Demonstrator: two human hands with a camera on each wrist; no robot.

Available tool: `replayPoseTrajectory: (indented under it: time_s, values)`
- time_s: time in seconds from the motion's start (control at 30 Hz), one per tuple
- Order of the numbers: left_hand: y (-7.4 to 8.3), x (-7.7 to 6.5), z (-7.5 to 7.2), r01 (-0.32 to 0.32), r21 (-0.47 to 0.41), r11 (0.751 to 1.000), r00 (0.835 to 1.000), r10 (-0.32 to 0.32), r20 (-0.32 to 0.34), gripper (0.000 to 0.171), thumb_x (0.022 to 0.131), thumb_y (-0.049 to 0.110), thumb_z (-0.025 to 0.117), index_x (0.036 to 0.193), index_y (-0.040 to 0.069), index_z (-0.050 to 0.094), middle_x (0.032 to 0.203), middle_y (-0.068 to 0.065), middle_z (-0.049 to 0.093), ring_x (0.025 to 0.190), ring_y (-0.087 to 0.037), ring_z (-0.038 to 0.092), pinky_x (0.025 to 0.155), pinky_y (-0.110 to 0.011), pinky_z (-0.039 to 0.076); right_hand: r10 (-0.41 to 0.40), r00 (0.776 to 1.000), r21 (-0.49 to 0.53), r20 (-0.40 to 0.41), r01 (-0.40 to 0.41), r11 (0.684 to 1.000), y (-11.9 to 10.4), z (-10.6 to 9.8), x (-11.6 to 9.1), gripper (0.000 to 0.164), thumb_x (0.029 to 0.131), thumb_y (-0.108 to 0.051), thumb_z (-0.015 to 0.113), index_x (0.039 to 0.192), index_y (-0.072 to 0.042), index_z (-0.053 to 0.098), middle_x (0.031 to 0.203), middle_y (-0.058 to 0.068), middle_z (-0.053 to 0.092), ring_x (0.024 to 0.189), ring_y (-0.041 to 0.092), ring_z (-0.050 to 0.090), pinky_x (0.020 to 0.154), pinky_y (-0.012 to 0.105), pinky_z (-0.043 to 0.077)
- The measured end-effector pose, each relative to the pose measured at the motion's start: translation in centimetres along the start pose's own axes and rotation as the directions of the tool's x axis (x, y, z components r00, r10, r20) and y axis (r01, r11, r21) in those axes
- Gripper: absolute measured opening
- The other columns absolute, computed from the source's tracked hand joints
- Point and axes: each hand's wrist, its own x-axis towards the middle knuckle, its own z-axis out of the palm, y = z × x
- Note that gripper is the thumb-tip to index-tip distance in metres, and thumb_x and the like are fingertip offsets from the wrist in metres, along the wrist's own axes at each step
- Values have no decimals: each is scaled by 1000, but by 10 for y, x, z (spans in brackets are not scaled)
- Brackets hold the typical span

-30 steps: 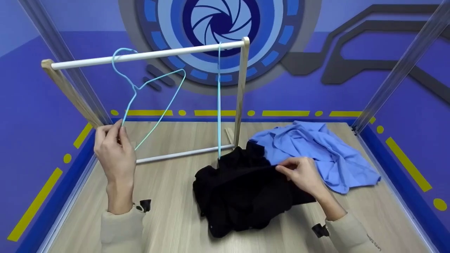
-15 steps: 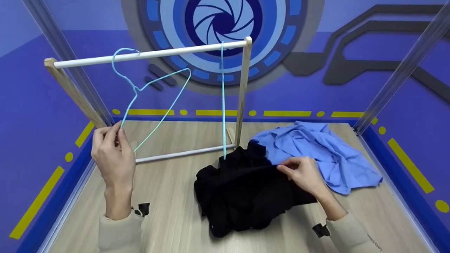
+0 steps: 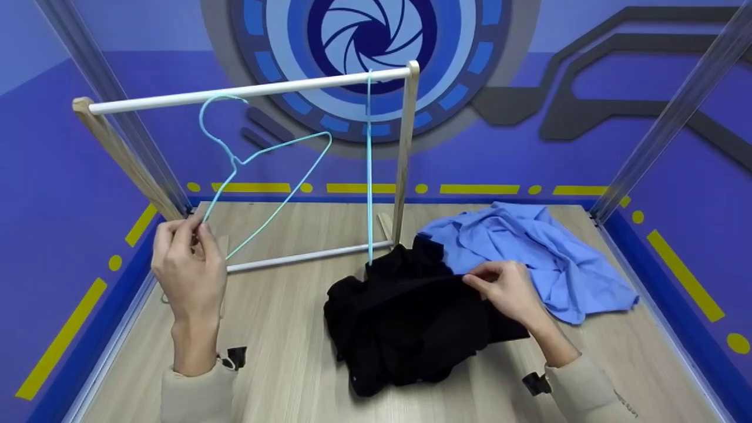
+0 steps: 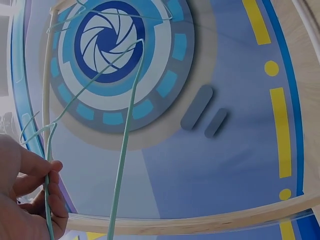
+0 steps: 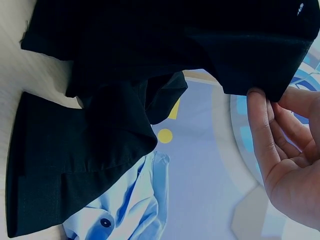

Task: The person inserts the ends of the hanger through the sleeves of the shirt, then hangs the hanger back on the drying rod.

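Observation:
A light blue-green clothes hanger [image 3: 283, 204] is pinched at its lower left corner between the thumb and fingers of my left hand [image 3: 191, 264]. Its hook [image 3: 202, 120] overlaps the lower edge of the rack's white rod [image 3: 282, 88] in the head view. In the left wrist view the left hand [image 4: 32, 187] grips the hanger's thin bar. A bunched black shirt [image 3: 411, 335] lies on the table, one edge lifted by my right hand [image 3: 505, 291]. Thumb and fingers of the right hand [image 5: 290, 145] pinch a stiff, straight-edged flap of the black shirt [image 5: 255, 62] in the right wrist view.
A second hanger [image 3: 369, 176] hangs edge-on at the rod's right end, its bottom near the black shirt. Behind the black shirt lies a crumpled blue shirt [image 3: 529, 252]. The rack's wooden right post [image 3: 405, 147] stands behind. Blue walls enclose the wooden table [image 3: 282, 352].
My left hand has lowered slightly, and its hanger has come down and to the right, the hook dropping from above the rod to its lower edge. The right hand and black shirt stay put.

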Motion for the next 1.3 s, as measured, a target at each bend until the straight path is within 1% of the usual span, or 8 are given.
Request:
replayPoseTrajectory:
  time_s: [0.23,0.43,0.5,0.63,0.8,0.87,1.07,1.3]
  values:
    - [-1,-2,-3,19,-8,1000,1000,-18,7,16,98,1,68,104,-12,74,97,-24,62,88,-36,63,76,-25,41,8,1000,-3,2,-8,1000,-1,0,0,5,88,-14,83,84,-13,81,62,-9,66,49,13,60,51,24,49]
    - [-1,-4,-6,-4,7,1000,999,4,33,17,97,3,69,100,-13,74,95,-23,62,85,-34,62,74,-30,42,-6,1000,5,-4,6,1000,0,1,0,5,89,-14,83,85,-12,81,62,-10,66,49,14,60,51,23,48]
    - [-2,-5,-6,5,-12,1000,999,-4,34,16,96,3,70,99,-12,74,95,-23,63,85,-34,62,74,-30,42,-10,1000,10,-5,10,1000,0,1,0,5,89,-14,82,85,-11,81,62,-10,66,49,14,60,51,23,48]
    - [-4,-7,-7,4,-12,1000,999,-3,47,14,95,2,71,98,-11,74,94,-22,63,85,-34,63,77,-29,43,-3,1000,14,-1,3,1000,0,2,0,5,89,-13,82,86,-9,81,62,-10,66,49,14,60,50,24,49]
    - [-8,-10,-8,-14,17,1000,998,13,59,12,92,1,74,95,-11,75,91,-22,64,84,-36,64,78,-26,43,20,1000,12,-5,-20,1000,0,1,0,5,89,-15,83,84,-14,81,64,-10,67,50,17,62,52,24,50]
    - [-10,-11,-7,-24,26,999,998,22,65,11,92,-1,74,95,-11,75,91,-22,65,83,-37,64,78,-27,43,28,1000,10,-7,-28,1000,-1,1,0,6,89,-16,83,83,-16,81,65,-10,67,51,17,62,53,24,50]
    - [-11,-15,-11,-20,27,999,994,17,109,9,92,-2,73,95,-10,75,91,-20,65,84,-36,65,77,-30,45,23,1000,0,-7,-23,1000,-1,2,0,7,89,-16,83,83,-18,80,64,-10,67,50,19,62,54,25,50]
    - [-14,-19,-14,-39,36,999,988,33,149,8,92,0,74,91,-8,74,88,-18,65,81,-34,66,76,-28,45,19,1000,-2,-12,-19,1000,0,3,1,7,89,-15,83,83,-17,80,61,-8,65,49,19,62,53,25,49]
